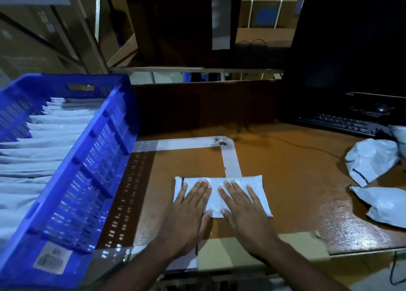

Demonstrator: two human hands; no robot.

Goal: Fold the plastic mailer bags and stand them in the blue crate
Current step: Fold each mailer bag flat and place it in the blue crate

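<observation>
Many folded bags (pixel 44 150) already stand in a row inside the blue crate (pixel 103 158) at the left, so the job looks well along; one more bag (pixel 259 194) lies flat on the table (pixel 296 180) just in front of the person; the left hand (pixel 189 211) and the right hand (pixel 243 209) both press on it with straight, spread fingers, gripping nothing; two crumpled bags (pixel 369 161) wait unfolded near the keyboard (pixel 342 123) at the right; by my reckoning this one is being flattened and has yet to go into the crate.
</observation>
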